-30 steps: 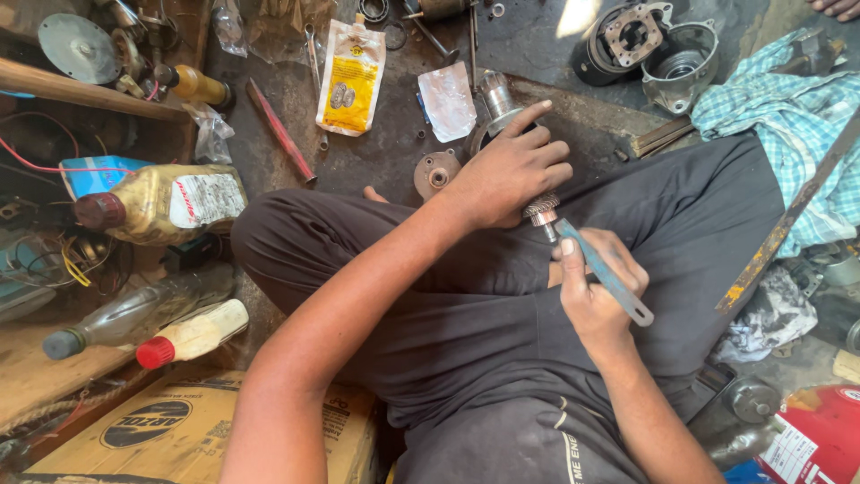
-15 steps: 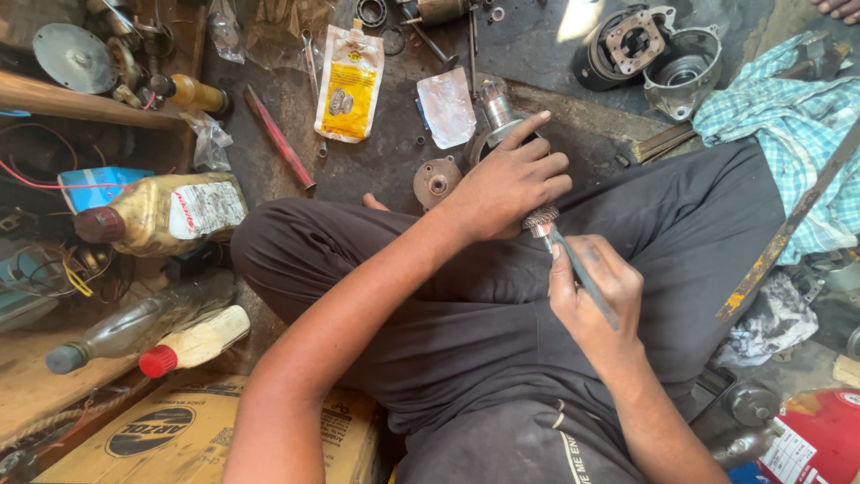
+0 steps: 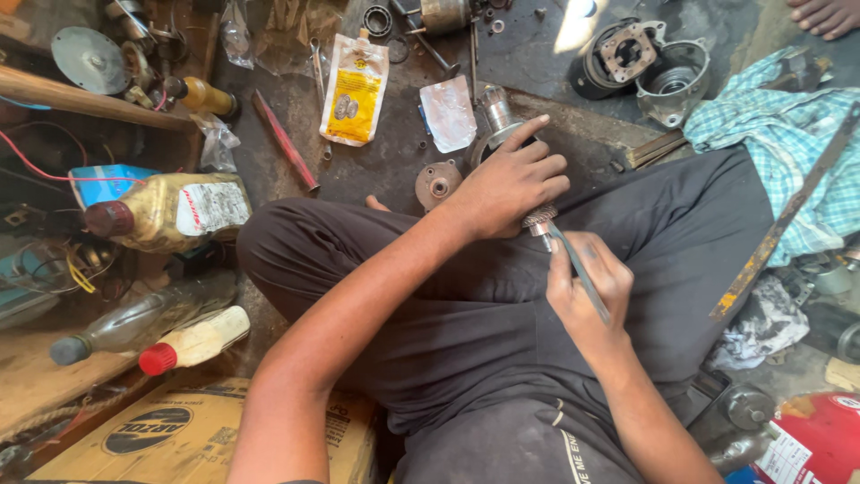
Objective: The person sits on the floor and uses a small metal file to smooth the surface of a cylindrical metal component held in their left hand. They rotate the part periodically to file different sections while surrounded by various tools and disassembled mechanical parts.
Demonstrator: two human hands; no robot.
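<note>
Person sits cross-legged on the floor (image 3: 537, 72), working over the lap. Left hand (image 3: 506, 184) is wrapped around a small motor armature (image 3: 537, 218), fingers clamped on its body, the toothed pinion end poking out below the knuckles toward the right hand. Right hand (image 3: 587, 291) holds a thin grey tool (image 3: 578, 269), fingers pinched together on its shaft like a pen, tip touching the pinion end.

Change over the last second: the tool has swung from lying slanted out past the right hand to standing steeper and tucked inside the grip, and the right hand has closed in on the armature. Left hand has hardly moved. Reads as the tool now being worked at the shaft end rather than just held near it; exact contact spot too small to tell.

Nearby on the floor: round metal end cap (image 3: 437, 184) just beside the left wrist, yellow pouch (image 3: 356, 90), red-handled screwdriver (image 3: 285, 143), oil bottle (image 3: 170, 211).
</note>
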